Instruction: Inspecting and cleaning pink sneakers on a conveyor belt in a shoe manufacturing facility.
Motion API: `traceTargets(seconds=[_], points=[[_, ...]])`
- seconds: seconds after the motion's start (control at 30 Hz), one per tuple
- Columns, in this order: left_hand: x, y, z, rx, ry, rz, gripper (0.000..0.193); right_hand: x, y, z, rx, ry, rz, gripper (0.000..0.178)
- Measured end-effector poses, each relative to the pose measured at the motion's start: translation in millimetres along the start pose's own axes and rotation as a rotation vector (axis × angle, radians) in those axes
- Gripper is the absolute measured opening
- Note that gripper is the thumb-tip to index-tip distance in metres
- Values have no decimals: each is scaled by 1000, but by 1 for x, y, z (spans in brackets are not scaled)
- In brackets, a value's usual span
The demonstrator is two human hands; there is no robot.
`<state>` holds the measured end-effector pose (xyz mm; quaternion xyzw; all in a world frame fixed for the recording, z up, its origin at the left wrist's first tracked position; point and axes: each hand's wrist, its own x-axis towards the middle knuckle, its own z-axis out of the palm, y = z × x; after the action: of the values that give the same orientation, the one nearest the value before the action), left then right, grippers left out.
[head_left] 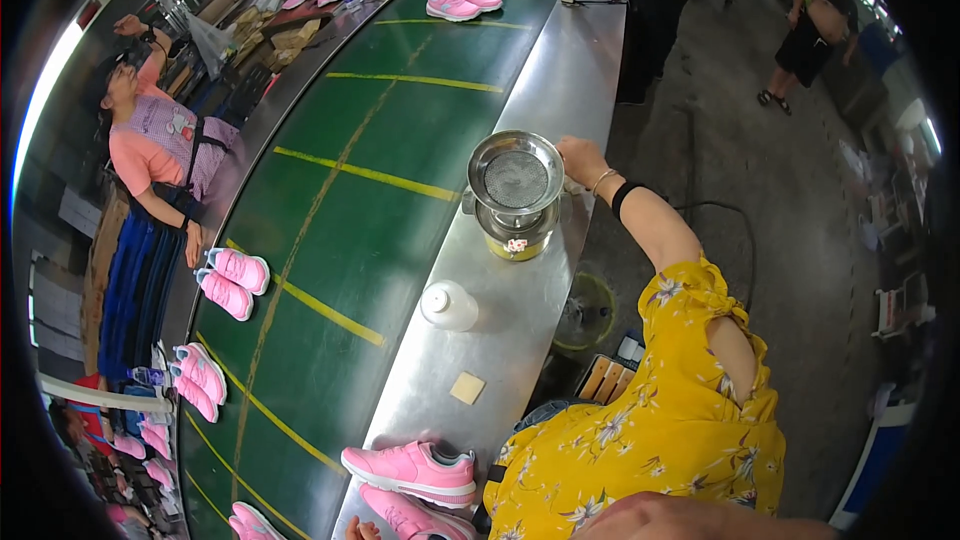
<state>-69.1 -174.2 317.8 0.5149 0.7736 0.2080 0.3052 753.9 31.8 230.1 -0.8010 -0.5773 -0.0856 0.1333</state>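
The right hand (583,162) is at the rim of a steel dish (516,174); its fingers curl there, though I cannot tell whether they grip it. The dish, with a grey, mesh-like floor, stands over a can (516,243) on the metal ledge (505,350), beside the green belt (370,190). What the can contains is hidden. Nearer stands a white bottle (449,306), upright and capped, its contents out of sight, then a pale flat square (467,388). Two pink shoes (410,473) lie at the near end. The left hand (362,529) shows only fingertips beside them; its grip cannot be told. Below the ledge sits a round bin (608,312), its inside too dark to read.
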Motion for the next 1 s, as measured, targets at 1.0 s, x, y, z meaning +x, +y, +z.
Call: traceTargets(seconds=[1.0], points=[[17,73,35,-312,23,196,26,25,-83,-197,1785,43,135,20]])
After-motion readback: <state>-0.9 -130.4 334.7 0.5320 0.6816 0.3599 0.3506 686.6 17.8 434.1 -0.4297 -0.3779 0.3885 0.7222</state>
